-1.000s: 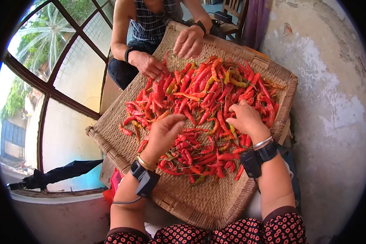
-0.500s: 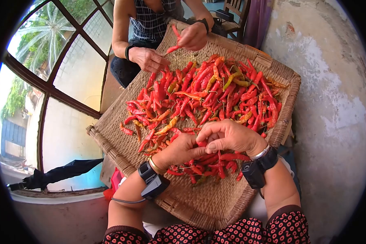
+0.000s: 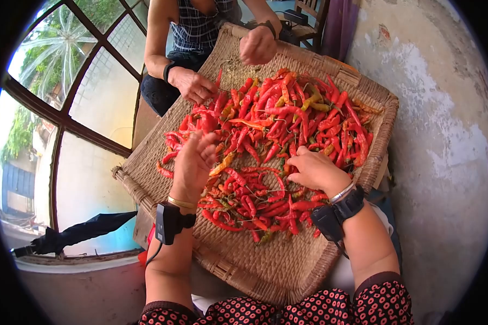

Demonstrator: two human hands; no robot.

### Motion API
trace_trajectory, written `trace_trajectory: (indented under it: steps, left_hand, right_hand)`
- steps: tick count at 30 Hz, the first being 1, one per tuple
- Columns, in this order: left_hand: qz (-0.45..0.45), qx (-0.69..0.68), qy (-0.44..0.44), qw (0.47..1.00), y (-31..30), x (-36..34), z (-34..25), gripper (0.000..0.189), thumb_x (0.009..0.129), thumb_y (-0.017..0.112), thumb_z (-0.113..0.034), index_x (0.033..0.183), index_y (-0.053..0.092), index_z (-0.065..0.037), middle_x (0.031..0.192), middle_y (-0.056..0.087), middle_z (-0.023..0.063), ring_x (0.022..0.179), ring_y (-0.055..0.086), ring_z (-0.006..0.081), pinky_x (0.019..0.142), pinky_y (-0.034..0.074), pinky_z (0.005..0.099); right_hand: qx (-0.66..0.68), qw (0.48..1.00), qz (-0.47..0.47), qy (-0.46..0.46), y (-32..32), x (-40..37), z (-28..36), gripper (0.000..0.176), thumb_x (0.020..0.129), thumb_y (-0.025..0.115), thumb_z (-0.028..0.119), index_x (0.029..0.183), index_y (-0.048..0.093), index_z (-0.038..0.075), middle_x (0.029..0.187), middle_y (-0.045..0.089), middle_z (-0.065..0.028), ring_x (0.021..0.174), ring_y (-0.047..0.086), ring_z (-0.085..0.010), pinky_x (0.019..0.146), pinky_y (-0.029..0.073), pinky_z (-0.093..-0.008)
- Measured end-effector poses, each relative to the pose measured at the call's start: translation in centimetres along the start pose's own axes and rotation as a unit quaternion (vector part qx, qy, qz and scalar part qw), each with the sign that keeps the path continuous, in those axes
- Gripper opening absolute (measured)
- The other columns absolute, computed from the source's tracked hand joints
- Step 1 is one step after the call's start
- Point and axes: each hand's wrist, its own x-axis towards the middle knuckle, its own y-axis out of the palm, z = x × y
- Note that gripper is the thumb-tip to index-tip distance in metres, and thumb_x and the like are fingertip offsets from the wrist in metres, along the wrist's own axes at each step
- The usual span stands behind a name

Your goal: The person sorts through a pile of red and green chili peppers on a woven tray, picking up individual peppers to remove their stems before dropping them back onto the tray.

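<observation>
Red chili peppers [image 3: 271, 111], with a few orange and green ones, lie heaped on a woven tray [image 3: 265, 265]. Over the left part of the heap, my left hand [image 3: 194, 165] is raised with its fingers apart and nothing in it. On the right, my right hand [image 3: 315, 170] reaches down to the peppers at the middle of the heap, its fingers bent; whether it grips a pepper cannot be made out. A smaller group of peppers [image 3: 255, 208] lies nearer to me, below both hands.
Across the tray sits another person [image 3: 198, 32], one hand [image 3: 192, 85] at the peppers and the other [image 3: 258, 45] above the far edge. A black umbrella [image 3: 87, 233] lies by the window at left. A worn wall [image 3: 434, 135] stands right, a chair [image 3: 309, 21] behind.
My hands, together around a red pepper before, have moved apart: the left up and leftward, now opened, the right slightly up. The other person's left-side hand has lowered to the peppers.
</observation>
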Motion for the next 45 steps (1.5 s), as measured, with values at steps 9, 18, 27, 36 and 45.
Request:
trace_trajectory:
  steps: [9,18,27,36,45]
  left_hand:
    - [0.256,0.373,-0.066,0.889,3.5,-3.1,3.9,0.028,0.088,0.053,-0.009,0.114,0.052,0.000,0.098,0.059,0.0009,0.086,0.054,0.0069,0.076,0.047,0.0233]
    - [0.293,0.549,-0.009,0.782,3.8,-3.3,4.2,0.028,0.086,0.056,-0.009,0.113,0.054,0.000,0.091,0.058,-0.0009,0.080,0.052,0.0056,0.072,0.045,0.0220]
    - [0.318,0.394,-0.062,0.860,3.0,-3.0,4.8,0.039,0.083,0.061,-0.014,0.116,0.049,0.001,0.096,0.060,0.0045,0.087,0.056,0.0097,0.076,0.047,0.0246]
    - [0.256,0.318,-0.101,0.907,3.9,-3.7,3.4,0.025,0.084,0.060,-0.014,0.105,0.055,-0.001,0.090,0.061,0.0003,0.074,0.056,0.0052,0.065,0.046,0.0190]
    - [0.144,0.136,0.014,0.980,1.4,-0.9,0.8,0.014,0.090,0.052,-0.020,0.088,0.057,-0.008,0.075,0.062,0.0019,0.054,0.052,0.0049,0.047,0.041,0.0173]
  right_hand:
    - [0.082,0.992,0.094,0.005,-0.3,0.5,0.3,0.034,0.075,0.060,0.025,0.102,0.059,0.004,0.101,0.053,-0.0170,0.095,0.053,-0.0328,0.080,0.043,-0.0405]
    - [0.110,0.991,0.048,-0.065,-0.4,0.6,0.7,0.027,0.074,0.061,0.019,0.093,0.061,0.001,0.095,0.054,-0.0156,0.091,0.054,-0.0297,0.078,0.043,-0.0370]
    - [0.231,0.944,0.094,-0.215,-0.5,-0.5,3.2,0.031,0.075,0.060,0.015,0.101,0.056,-0.001,0.095,0.053,-0.0146,0.088,0.054,-0.0279,0.079,0.042,-0.0353]
    - [0.275,0.937,0.040,-0.212,-0.7,0.0,2.8,0.022,0.076,0.059,0.012,0.093,0.058,-0.002,0.092,0.054,-0.0125,0.083,0.056,-0.0272,0.074,0.044,-0.0333]
    - [0.090,0.983,-0.114,-0.111,0.0,0.2,1.7,0.037,0.075,0.062,0.016,0.108,0.051,0.004,0.099,0.053,-0.0125,0.089,0.056,-0.0321,0.076,0.046,-0.0407]
